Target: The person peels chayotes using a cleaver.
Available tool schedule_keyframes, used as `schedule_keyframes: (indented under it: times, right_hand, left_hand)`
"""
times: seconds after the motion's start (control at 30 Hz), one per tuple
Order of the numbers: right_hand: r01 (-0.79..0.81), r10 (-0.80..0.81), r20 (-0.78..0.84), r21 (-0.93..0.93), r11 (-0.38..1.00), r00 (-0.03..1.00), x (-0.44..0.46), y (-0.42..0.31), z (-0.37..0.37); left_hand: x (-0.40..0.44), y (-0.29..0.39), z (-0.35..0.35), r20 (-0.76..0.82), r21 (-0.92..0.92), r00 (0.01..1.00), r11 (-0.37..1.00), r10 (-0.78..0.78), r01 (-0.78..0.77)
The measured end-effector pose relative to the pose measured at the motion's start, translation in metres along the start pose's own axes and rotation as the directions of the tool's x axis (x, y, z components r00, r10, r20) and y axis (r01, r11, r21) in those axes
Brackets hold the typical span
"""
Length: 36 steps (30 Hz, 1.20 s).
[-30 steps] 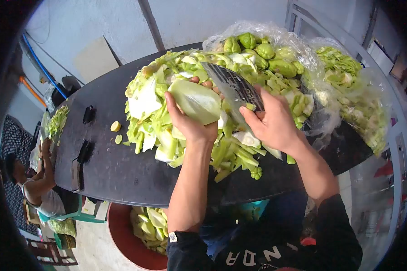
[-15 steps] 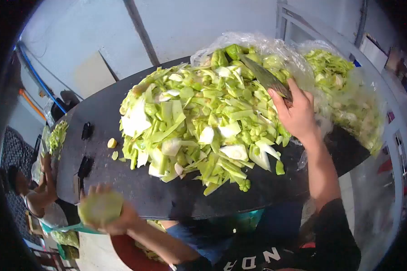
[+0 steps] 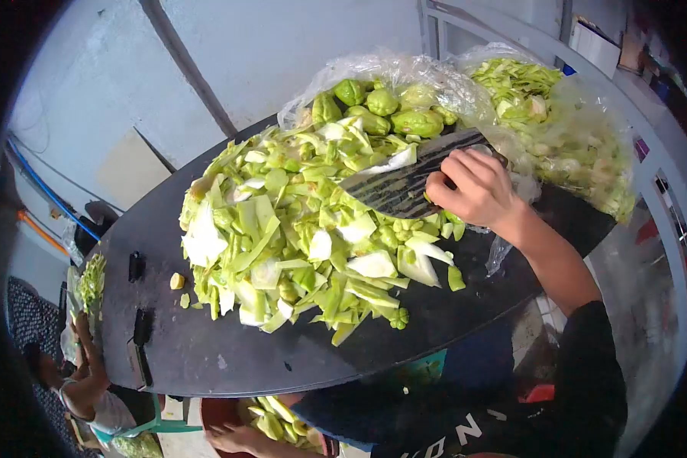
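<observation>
My right hand [image 3: 477, 187] is closed on the handle of a wide-bladed knife [image 3: 404, 179], whose dark, streaked blade points left over a heap of green and white chayote peelings [image 3: 282, 221]. Whole green chayotes [image 3: 370, 111] lie behind the blade by a clear plastic bag [image 3: 435, 72]. Below the table's near edge, my left hand [image 3: 233, 438] is in a reddish-brown tub [image 3: 212, 416], beside pale peeled chayotes [image 3: 278, 420]. Its fingers look stretched out, with nothing visible in them.
The dark table [image 3: 244, 359] has a rounded edge. Another plastic bag of peelings [image 3: 580, 160] sits at its right, near a grey metal frame [image 3: 668, 229]. Two black objects [image 3: 137, 266] lie on the left side. At far left, another person [image 3: 91, 393] handles greens.
My left hand has moved down into the tub, and the pale green chayote it held no longer shows in it. The knife has turned flatter, its broad side now facing me. The view has shifted.
</observation>
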State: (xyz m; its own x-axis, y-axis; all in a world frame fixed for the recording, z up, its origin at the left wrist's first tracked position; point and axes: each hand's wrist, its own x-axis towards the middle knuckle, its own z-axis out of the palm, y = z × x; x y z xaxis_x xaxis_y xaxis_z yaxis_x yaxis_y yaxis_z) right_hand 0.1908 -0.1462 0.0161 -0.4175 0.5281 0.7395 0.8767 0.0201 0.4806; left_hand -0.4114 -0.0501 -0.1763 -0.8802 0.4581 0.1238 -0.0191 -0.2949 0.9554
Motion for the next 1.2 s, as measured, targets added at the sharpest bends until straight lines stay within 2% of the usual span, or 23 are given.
schedule_keyframes:
  times: [0.03,0.07,0.1,0.13,0.17,0.2,0.27,0.33,0.37,0.43,0.47,0.53,0.6,0.67,0.7,0.77,0.8,0.87,0.9,0.97,1.0,1.07,1.2]
  right_hand:
    - [0.0,0.0,-0.02,0.017,1.0,1.0,-0.004,0.0,0.003]
    - [-0.004,0.005,-0.03,0.021,1.0,1.0,-0.006,-0.001,0.003]
    - [0.012,-0.011,-0.034,0.034,0.999,0.999,-0.007,-0.003,0.004]
    - [0.029,-0.027,-0.035,0.047,0.998,0.999,-0.009,-0.004,0.004]
    - [0.034,-0.032,-0.037,0.051,0.998,0.999,-0.009,-0.008,0.006]
    - [0.036,-0.033,-0.042,0.06,0.998,0.999,-0.008,-0.012,0.008]
    - [0.04,-0.039,-0.016,0.039,0.998,0.999,-0.009,-0.019,0.012]
    - [0.057,-0.055,-0.045,0.057,0.997,0.997,-0.012,-0.021,0.013]
    - [0.059,-0.057,-0.05,0.05,0.997,0.997,-0.014,-0.021,0.013]
    - [0.048,-0.046,-0.049,0.037,0.998,0.998,-0.021,-0.019,0.012]
    - [0.046,-0.045,-0.031,0.023,0.999,0.999,-0.024,-0.016,0.011]
    - [0.029,-0.029,-0.003,0.012,1.0,1.0,-0.032,-0.011,0.011]
    - [0.011,-0.01,0.019,-0.025,1.0,1.0,-0.039,-0.007,0.015]
    - [-0.019,0.02,0.04,-0.045,0.999,0.999,-0.041,0.002,0.015]
    - [-0.072,0.072,0.003,-0.064,0.995,0.997,-0.041,0.01,0.012]
    - [-0.187,0.183,-0.065,-0.064,0.98,0.981,-0.038,0.026,0.001]
    - [-0.287,0.282,-0.07,-0.06,0.956,0.957,-0.036,0.032,-0.008]
    - [-0.414,0.41,-0.172,0.011,0.91,0.896,-0.036,0.046,-0.019]
    - [-0.413,0.409,-0.17,0.01,0.91,0.897,-0.042,0.052,-0.021]
    - [-0.566,0.566,-0.192,0.057,0.822,0.802,-0.054,0.062,-0.024]
    - [-0.566,0.565,-0.191,0.056,0.822,0.802,-0.057,0.065,-0.024]
    - [-0.656,0.652,-0.207,0.055,0.752,0.73,-0.064,0.069,-0.023]
    - [-0.692,0.695,-0.18,0.087,0.716,0.696,-0.064,0.068,-0.024]
  left_hand:
    - [-0.012,0.027,0.02,0.111,0.127,0.956,0.95,0.271,-0.284]
    - [-0.035,0.068,0.048,0.212,0.198,0.828,0.807,0.519,-0.556]
    - [-0.064,0.106,0.08,0.295,0.031,0.785,0.815,0.545,-0.578]
    - [-0.077,0.123,0.096,0.487,-0.037,0.272,0.331,0.83,-0.943]
    - [-0.142,0.163,0.126,0.55,-0.146,0.515,0.683,0.658,-0.716]
    - [-0.168,0.178,0.141,0.665,-0.351,0.118,0.447,0.738,-0.823]
    - [-0.227,0.211,0.166,0.793,-0.534,-0.401,0.207,0.459,-0.82]
    - [-0.271,0.211,0.194,0.719,-0.649,-0.58,0.07,0.384,-0.758]
    - [-0.286,0.208,0.203,0.716,-0.651,-0.583,0.065,0.385,-0.756]
    - [-0.31,0.201,0.221,0.664,-0.683,-0.679,-0.115,0.312,-0.721]
    - [-0.316,0.196,0.233,0.657,-0.691,-0.686,-0.115,0.313,-0.714]
    - [-0.315,0.184,0.259,0.698,-0.593,-0.66,-0.293,0.279,-0.75]
    - [-0.297,0.172,0.295,0.751,-0.484,-0.6,-0.389,0.274,-0.784]
    - [-0.288,0.175,0.321,0.84,-0.394,-0.475,-0.305,0.262,-0.867]
    - [-0.287,0.179,0.331,0.839,-0.398,-0.479,-0.309,0.259,-0.864]
    - [-0.29,0.187,0.347,0.831,-0.48,-0.489,-0.103,0.265,-0.871]
    - [-0.298,0.187,0.354,0.83,-0.483,-0.491,-0.101,0.262,-0.87]
    - [-0.317,0.186,0.37,0.852,-0.523,-0.473,0.386,0.224,-0.76]
    - [-0.329,0.184,0.38,0.852,-0.523,-0.473,0.388,0.223,-0.759]
    - [-0.356,0.176,0.401,0.83,-0.554,-0.524,0.384,0.189,-0.739]
    - [-0.369,0.168,0.411,0.83,-0.555,-0.525,0.385,0.19,-0.738]
    - [-0.396,0.15,0.43,0.772,-0.635,-0.57,0.306,0.282,-0.709]
    - [-0.447,0.132,0.462,0.771,-0.636,-0.597,0.288,0.221,-0.715]
